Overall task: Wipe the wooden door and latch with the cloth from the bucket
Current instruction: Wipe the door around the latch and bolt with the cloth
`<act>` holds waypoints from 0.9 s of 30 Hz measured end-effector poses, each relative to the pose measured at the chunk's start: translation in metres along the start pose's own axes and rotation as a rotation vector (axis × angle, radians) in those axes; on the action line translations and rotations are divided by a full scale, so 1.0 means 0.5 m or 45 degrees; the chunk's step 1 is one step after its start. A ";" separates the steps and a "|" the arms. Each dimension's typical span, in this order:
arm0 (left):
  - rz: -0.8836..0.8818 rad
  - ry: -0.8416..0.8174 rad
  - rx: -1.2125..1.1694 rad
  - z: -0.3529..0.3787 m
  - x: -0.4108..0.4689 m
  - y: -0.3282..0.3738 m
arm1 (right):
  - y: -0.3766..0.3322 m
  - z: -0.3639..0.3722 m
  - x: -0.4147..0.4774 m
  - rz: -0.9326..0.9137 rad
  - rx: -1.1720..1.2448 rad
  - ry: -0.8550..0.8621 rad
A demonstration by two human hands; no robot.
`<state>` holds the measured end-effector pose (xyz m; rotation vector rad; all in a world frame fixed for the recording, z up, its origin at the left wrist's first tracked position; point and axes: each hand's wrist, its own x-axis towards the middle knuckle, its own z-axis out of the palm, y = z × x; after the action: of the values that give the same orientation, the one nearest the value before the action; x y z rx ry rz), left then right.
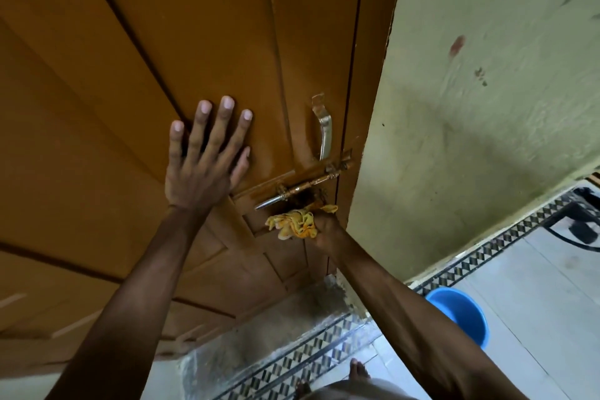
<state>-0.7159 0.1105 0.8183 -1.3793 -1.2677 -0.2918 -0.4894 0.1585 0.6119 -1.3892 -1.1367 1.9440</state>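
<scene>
**Latch wipe in progress, cloth under the bolt**

My right hand [324, 227] is closed around the crumpled yellow cloth [293, 223], pressed to the brown painted wooden door [130, 81] just below the brass sliding bolt latch [302, 187]. My left hand [203, 156] is spread wide, palm flat on the door, up and left of the latch, holding nothing, likely bracing the door.

Step, as I read it: latch area being wiped. There's a dark grimy patch just under the bolt, right above the cloth. Next move probably needs the cloth pushed up over that patch and along the bolt rod, working round the guides. The curved metal pull handle [324, 133] above the latch looks shiny.

Surface: glossy paint, panelled with grooves. The pale green stained wall [487, 107] is right of the latch; the round blue plastic bucket [461, 315] sits on the light tiled floor [535, 286], down and right of it.
</scene>
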 end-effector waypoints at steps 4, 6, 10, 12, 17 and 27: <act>0.000 -0.060 -0.038 -0.009 0.008 -0.002 | -0.082 -0.012 -0.096 0.103 0.323 0.172; -0.065 -0.110 -0.133 -0.024 0.013 0.005 | -0.088 -0.043 -0.148 0.095 0.266 0.205; -0.353 -0.211 -0.584 -0.077 -0.019 0.085 | -0.112 -0.092 -0.211 0.084 0.289 0.213; -0.411 -0.368 -0.769 -0.103 -0.058 0.136 | -0.123 -0.106 -0.221 0.041 0.324 0.173; -0.520 -0.855 -0.901 -0.101 -0.138 0.194 | -0.144 -0.129 -0.228 -0.017 0.332 0.164; -0.572 -1.056 -0.883 -0.089 -0.115 0.198 | -0.161 -0.137 -0.212 -0.148 0.156 0.159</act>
<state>-0.6380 0.0721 0.7314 -1.8750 -2.3260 -0.5296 -0.3935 0.1430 0.7254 -1.3295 -1.0005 1.7879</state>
